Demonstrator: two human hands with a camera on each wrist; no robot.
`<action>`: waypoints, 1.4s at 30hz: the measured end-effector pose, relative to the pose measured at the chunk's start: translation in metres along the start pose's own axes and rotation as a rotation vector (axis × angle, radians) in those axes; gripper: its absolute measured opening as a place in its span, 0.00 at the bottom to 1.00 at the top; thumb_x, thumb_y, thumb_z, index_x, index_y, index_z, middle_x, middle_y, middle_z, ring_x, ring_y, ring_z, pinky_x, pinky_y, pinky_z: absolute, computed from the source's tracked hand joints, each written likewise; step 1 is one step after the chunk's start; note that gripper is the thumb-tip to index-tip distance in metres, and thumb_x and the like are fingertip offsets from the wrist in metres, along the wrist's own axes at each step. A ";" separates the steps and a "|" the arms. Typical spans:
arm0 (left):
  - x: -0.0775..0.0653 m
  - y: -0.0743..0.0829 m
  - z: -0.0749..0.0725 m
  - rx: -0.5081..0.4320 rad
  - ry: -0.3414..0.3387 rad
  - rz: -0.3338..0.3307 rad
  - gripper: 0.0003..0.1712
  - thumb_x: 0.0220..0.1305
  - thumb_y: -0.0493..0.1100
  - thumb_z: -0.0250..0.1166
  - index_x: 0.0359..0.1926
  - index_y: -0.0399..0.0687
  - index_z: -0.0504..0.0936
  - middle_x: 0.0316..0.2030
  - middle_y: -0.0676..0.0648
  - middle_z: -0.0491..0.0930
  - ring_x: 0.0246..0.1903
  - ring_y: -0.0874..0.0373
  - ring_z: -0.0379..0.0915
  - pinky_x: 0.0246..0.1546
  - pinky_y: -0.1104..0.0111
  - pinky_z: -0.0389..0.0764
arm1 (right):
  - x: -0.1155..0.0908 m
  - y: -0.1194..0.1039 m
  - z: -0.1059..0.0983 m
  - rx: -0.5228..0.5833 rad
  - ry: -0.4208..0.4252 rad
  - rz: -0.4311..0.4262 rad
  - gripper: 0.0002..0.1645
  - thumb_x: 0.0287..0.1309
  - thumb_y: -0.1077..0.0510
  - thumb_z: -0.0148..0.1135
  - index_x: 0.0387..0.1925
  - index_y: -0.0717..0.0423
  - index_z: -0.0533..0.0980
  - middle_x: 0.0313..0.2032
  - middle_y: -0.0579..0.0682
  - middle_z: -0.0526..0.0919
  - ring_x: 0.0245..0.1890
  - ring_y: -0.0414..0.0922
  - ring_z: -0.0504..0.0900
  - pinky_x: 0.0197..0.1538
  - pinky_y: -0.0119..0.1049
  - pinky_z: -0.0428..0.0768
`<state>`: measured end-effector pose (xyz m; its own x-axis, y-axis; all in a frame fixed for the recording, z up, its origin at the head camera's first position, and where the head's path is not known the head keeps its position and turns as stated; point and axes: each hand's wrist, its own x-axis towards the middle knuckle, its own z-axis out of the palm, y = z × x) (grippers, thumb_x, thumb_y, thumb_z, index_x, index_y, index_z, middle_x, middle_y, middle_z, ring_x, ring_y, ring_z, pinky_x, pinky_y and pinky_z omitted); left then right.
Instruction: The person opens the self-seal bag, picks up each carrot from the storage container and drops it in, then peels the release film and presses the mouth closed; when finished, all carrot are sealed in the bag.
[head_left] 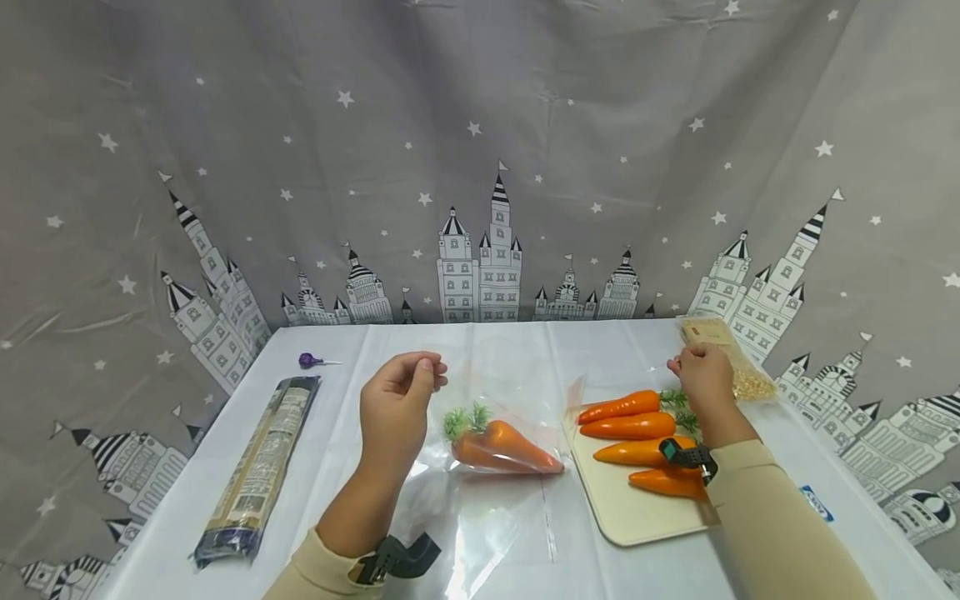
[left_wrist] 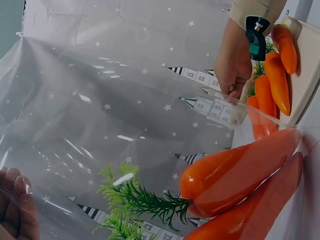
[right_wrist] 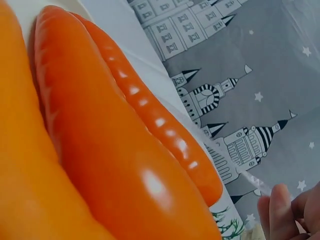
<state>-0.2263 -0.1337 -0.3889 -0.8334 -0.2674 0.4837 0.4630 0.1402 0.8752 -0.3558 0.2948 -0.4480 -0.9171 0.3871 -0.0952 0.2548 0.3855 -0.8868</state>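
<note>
Two orange carrots (head_left: 517, 446) with green leafy tops lie inside a clear plastic bag (left_wrist: 75, 145) in front of me. At the bag's left side, my left hand (head_left: 397, 408) pinches the film, raised above the table. Off to the right, my right hand (head_left: 705, 379) pinches another part of the film, which runs as a thin clear strip to its fingers (right_wrist: 280, 212) in the right wrist view. Below the right forearm, several carrots (head_left: 628, 427) lie side by side on a cream tray (head_left: 622, 529); the wrist hides part of them.
A long dark-ended package (head_left: 258, 467) lies on the left of the white table, with a purple lollipop (head_left: 309, 361) behind it. A bag of yellow grains (head_left: 750, 379) sits at the back right. A small blue label (head_left: 816, 503) is near the right edge. A grey patterned curtain (head_left: 480, 83) hangs behind.
</note>
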 end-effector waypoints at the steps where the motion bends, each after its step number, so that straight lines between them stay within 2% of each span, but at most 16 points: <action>1: 0.000 0.000 0.000 -0.001 -0.001 0.000 0.09 0.76 0.36 0.61 0.44 0.37 0.86 0.37 0.41 0.87 0.35 0.58 0.86 0.43 0.72 0.87 | 0.001 0.001 0.000 0.014 -0.005 0.012 0.28 0.83 0.52 0.41 0.71 0.66 0.67 0.60 0.61 0.77 0.59 0.51 0.83 0.58 0.38 0.84; 4: -0.001 0.000 0.000 0.000 -0.001 0.000 0.09 0.77 0.37 0.61 0.44 0.37 0.86 0.37 0.41 0.87 0.35 0.58 0.86 0.43 0.72 0.87 | 0.005 0.003 -0.001 0.049 -0.015 0.035 0.28 0.82 0.54 0.44 0.73 0.65 0.65 0.64 0.62 0.74 0.60 0.50 0.83 0.63 0.39 0.82; 7: -0.001 0.000 0.000 -0.001 -0.001 -0.001 0.09 0.77 0.37 0.61 0.43 0.38 0.86 0.37 0.41 0.87 0.35 0.59 0.86 0.43 0.72 0.87 | 0.006 0.004 -0.002 0.021 -0.019 0.030 0.28 0.81 0.54 0.46 0.74 0.64 0.65 0.67 0.63 0.73 0.59 0.49 0.82 0.62 0.39 0.83; 10: 0.000 0.001 0.000 -0.003 -0.001 0.004 0.09 0.77 0.36 0.61 0.43 0.38 0.86 0.37 0.41 0.87 0.35 0.59 0.85 0.43 0.72 0.87 | 0.006 0.004 -0.003 -0.036 -0.016 0.005 0.28 0.81 0.53 0.45 0.73 0.64 0.68 0.66 0.64 0.75 0.58 0.51 0.81 0.55 0.37 0.84; 13: 0.000 0.002 0.000 -0.004 -0.002 0.004 0.09 0.76 0.36 0.61 0.43 0.38 0.87 0.37 0.41 0.87 0.35 0.59 0.85 0.43 0.72 0.87 | 0.003 0.002 -0.005 -0.100 -0.028 -0.016 0.27 0.81 0.53 0.45 0.71 0.64 0.70 0.63 0.64 0.78 0.57 0.54 0.81 0.48 0.35 0.81; 18: -0.001 0.003 0.000 0.004 0.001 -0.005 0.09 0.77 0.37 0.61 0.43 0.39 0.87 0.37 0.42 0.87 0.36 0.58 0.86 0.43 0.72 0.87 | 0.000 -0.001 -0.007 -0.222 -0.061 -0.086 0.27 0.82 0.55 0.40 0.69 0.65 0.72 0.61 0.67 0.78 0.54 0.57 0.81 0.40 0.36 0.79; 21: -0.002 0.003 -0.001 0.014 0.002 -0.015 0.09 0.77 0.38 0.61 0.44 0.38 0.87 0.37 0.42 0.87 0.36 0.58 0.86 0.44 0.72 0.87 | -0.001 0.000 -0.008 -0.288 -0.053 -0.139 0.27 0.82 0.56 0.38 0.69 0.67 0.72 0.63 0.70 0.78 0.51 0.59 0.80 0.38 0.40 0.80; 24: -0.003 0.003 -0.002 0.019 -0.001 -0.023 0.09 0.77 0.38 0.61 0.44 0.38 0.87 0.37 0.43 0.87 0.36 0.58 0.85 0.44 0.72 0.87 | -0.002 0.001 -0.009 -0.364 -0.022 -0.191 0.27 0.82 0.57 0.37 0.67 0.68 0.73 0.65 0.72 0.76 0.54 0.64 0.79 0.46 0.52 0.83; 27: -0.002 0.003 -0.003 0.018 -0.004 -0.021 0.09 0.77 0.37 0.61 0.44 0.38 0.87 0.37 0.42 0.87 0.36 0.58 0.85 0.44 0.72 0.87 | -0.002 0.003 -0.010 -0.405 0.036 -0.236 0.27 0.82 0.56 0.39 0.67 0.68 0.74 0.65 0.71 0.76 0.53 0.65 0.79 0.49 0.55 0.81; 29: -0.002 0.002 -0.003 0.017 -0.008 -0.017 0.09 0.77 0.37 0.60 0.45 0.38 0.87 0.38 0.42 0.87 0.36 0.58 0.85 0.44 0.72 0.87 | -0.005 0.002 -0.010 -0.396 0.066 -0.252 0.27 0.82 0.54 0.40 0.67 0.66 0.74 0.64 0.70 0.78 0.54 0.65 0.79 0.51 0.56 0.81; 32: -0.002 0.001 -0.003 0.018 -0.008 -0.016 0.09 0.77 0.38 0.60 0.45 0.38 0.86 0.38 0.42 0.87 0.37 0.58 0.85 0.44 0.73 0.87 | -0.013 -0.005 -0.007 -0.317 0.069 -0.269 0.28 0.83 0.49 0.43 0.68 0.62 0.74 0.64 0.67 0.79 0.56 0.63 0.80 0.54 0.56 0.81; 34: -0.002 0.001 -0.004 0.018 -0.006 -0.012 0.09 0.77 0.38 0.60 0.45 0.38 0.86 0.38 0.42 0.87 0.37 0.58 0.85 0.45 0.73 0.86 | -0.023 -0.014 -0.002 -0.250 0.055 -0.294 0.28 0.82 0.45 0.46 0.67 0.60 0.75 0.63 0.65 0.80 0.61 0.63 0.78 0.60 0.59 0.80; 37: -0.002 0.000 -0.004 0.012 -0.002 -0.007 0.09 0.78 0.38 0.60 0.45 0.39 0.87 0.39 0.43 0.87 0.37 0.58 0.85 0.45 0.73 0.86 | -0.042 -0.029 0.008 -0.167 0.037 -0.361 0.30 0.80 0.40 0.49 0.65 0.57 0.76 0.59 0.61 0.82 0.59 0.60 0.80 0.61 0.57 0.81; 40: -0.002 0.000 -0.003 0.006 0.001 -0.001 0.10 0.78 0.38 0.60 0.46 0.40 0.87 0.39 0.42 0.87 0.38 0.59 0.85 0.46 0.73 0.86 | -0.064 -0.045 0.018 -0.102 -0.006 -0.442 0.29 0.79 0.38 0.50 0.61 0.56 0.78 0.54 0.58 0.84 0.55 0.55 0.84 0.61 0.50 0.83; 42: -0.002 0.000 -0.003 0.006 0.004 0.004 0.10 0.78 0.39 0.60 0.46 0.39 0.87 0.39 0.42 0.87 0.38 0.59 0.85 0.46 0.73 0.86 | -0.080 -0.055 0.023 -0.055 -0.059 -0.501 0.27 0.79 0.39 0.50 0.59 0.57 0.78 0.52 0.57 0.85 0.52 0.51 0.87 0.58 0.40 0.85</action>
<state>-0.2238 -0.1362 -0.3898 -0.8302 -0.2708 0.4873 0.4647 0.1469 0.8732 -0.3035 0.2237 -0.4019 -0.9462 0.0963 0.3088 -0.2063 0.5555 -0.8055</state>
